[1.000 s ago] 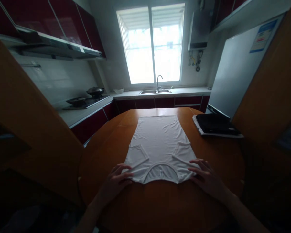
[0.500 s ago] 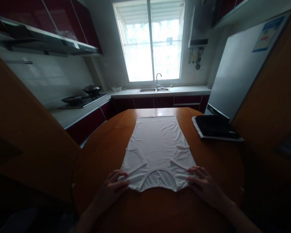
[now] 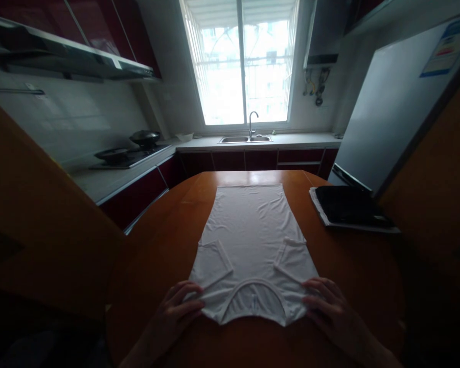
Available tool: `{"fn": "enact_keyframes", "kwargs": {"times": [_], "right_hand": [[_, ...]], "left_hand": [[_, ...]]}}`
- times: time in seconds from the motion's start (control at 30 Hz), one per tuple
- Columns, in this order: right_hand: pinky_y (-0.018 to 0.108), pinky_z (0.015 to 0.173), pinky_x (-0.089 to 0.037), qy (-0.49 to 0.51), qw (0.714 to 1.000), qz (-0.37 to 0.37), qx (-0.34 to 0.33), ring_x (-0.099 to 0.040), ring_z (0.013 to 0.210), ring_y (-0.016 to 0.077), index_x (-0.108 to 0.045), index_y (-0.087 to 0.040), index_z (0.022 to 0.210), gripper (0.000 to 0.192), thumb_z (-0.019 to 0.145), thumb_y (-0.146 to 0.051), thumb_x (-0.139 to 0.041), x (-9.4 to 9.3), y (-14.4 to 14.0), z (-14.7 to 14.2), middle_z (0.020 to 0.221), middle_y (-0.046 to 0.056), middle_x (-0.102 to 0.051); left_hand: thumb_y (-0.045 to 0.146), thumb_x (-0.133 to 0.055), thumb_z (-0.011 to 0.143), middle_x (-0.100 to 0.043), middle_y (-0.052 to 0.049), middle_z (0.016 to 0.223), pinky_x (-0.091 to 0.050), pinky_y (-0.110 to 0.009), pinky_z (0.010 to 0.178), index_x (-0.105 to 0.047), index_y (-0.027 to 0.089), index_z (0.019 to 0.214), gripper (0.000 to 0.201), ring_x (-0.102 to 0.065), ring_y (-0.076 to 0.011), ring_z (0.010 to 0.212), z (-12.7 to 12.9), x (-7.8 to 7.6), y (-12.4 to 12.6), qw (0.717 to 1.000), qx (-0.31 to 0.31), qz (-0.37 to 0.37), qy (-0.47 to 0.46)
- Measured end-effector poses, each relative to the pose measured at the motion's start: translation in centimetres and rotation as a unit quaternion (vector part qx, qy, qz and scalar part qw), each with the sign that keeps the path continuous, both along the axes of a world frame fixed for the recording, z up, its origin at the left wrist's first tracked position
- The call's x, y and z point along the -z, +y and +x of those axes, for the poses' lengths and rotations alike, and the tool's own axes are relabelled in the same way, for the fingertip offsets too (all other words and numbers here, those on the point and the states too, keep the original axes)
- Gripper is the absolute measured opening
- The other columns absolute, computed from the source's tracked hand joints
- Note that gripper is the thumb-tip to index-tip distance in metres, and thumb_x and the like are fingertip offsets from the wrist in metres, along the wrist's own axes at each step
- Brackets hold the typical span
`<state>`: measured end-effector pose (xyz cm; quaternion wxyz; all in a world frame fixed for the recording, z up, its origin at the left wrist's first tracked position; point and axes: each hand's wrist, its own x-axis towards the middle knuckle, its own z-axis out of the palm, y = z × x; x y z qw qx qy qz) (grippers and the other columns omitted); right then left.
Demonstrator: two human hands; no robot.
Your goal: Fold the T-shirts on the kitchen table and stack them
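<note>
A white T-shirt (image 3: 253, 225) lies spread on a round wooden table (image 3: 157, 245), its neckline towards me and its hem at the far side. Both short sleeves are folded inward over the body. My left hand (image 3: 178, 306) pinches the shirt's left shoulder edge between thumb and fingers. At the opposite shoulder, my right hand (image 3: 329, 304) grips the cloth in the same way. Inside the neck opening, the inner back of the shirt shows. Small wrinkles run across the upper right part of the cloth.
Dark folded cloth (image 3: 348, 204) rests on a white one at the table's right. Beyond the table stands a counter with a sink (image 3: 245, 139). Pans (image 3: 144, 138) sit on the stove at left, and a refrigerator (image 3: 391, 107) rises at right.
The view has shifted slightly, so the shirt's near end and both hands appear a little lower. Both hands keep their hold on the shoulders; the shirt's layout looks the same.
</note>
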<state>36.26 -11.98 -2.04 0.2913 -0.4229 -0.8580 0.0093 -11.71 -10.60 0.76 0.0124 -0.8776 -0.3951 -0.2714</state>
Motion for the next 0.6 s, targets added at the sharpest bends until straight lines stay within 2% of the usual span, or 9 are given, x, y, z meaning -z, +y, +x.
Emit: {"fn": "enact_keyframes", "kwargs": {"times": [0.1, 0.27, 0.43, 0.6], "right_hand": [[0.041, 0.103, -0.053, 0.003, 1.0, -0.004, 0.003, -0.059, 0.124, 0.0248, -0.073, -0.033, 0.109, 0.019, 0.092, -0.025, -0.067, 0.1, 0.0, 0.1, 0.131, 0.003, -0.066], [0.046, 0.109, -0.048, -0.004, 1.0, -0.014, -0.003, -0.054, 0.131, 0.0255, -0.072, -0.033, 0.111, 0.022, 0.093, -0.023, -0.066, 0.4, 0.1, 0.5, 0.136, 0.003, -0.063], [0.049, 0.11, -0.045, 0.002, 1.0, -0.007, 0.006, -0.057, 0.125, 0.0252, -0.074, -0.032, 0.105, 0.016, 0.094, -0.025, -0.064, 0.4, 0.1, 0.6, 0.128, 0.003, -0.066], [0.045, 0.101, -0.051, 0.018, 1.0, -0.01, -0.009, -0.061, 0.116, 0.0245, -0.076, -0.033, 0.101, 0.015, 0.096, -0.027, -0.063, -0.1, 0.1, 0.5, 0.119, 0.004, -0.069]], "left_hand": [[0.028, -0.067, 0.095, -0.07, -0.004, 0.115, -0.055, -0.029, 0.097, -0.077, 0.029, 0.094, 0.011, -0.061, -0.0199, 0.116, 0.1, -0.1, -0.1, 1.0, -0.001, -0.017, -0.007], [0.03, -0.067, 0.095, -0.066, -0.006, 0.124, -0.054, -0.032, 0.101, -0.075, 0.03, 0.11, 0.017, -0.058, -0.022, 0.121, -0.8, 0.5, 0.0, 0.999, 0.008, -0.042, -0.031], [0.026, -0.064, 0.096, -0.066, -0.006, 0.119, -0.052, -0.028, 0.1, -0.075, 0.027, 0.104, 0.013, -0.059, -0.0194, 0.118, -1.2, 0.2, 0.1, 0.995, 0.044, -0.078, -0.033], [0.021, -0.057, 0.1, -0.068, -0.005, 0.11, -0.052, -0.026, 0.095, -0.073, 0.024, 0.099, 0.016, -0.062, -0.0167, 0.109, -0.4, -0.7, 0.2, 0.993, 0.053, -0.101, -0.037]]}}
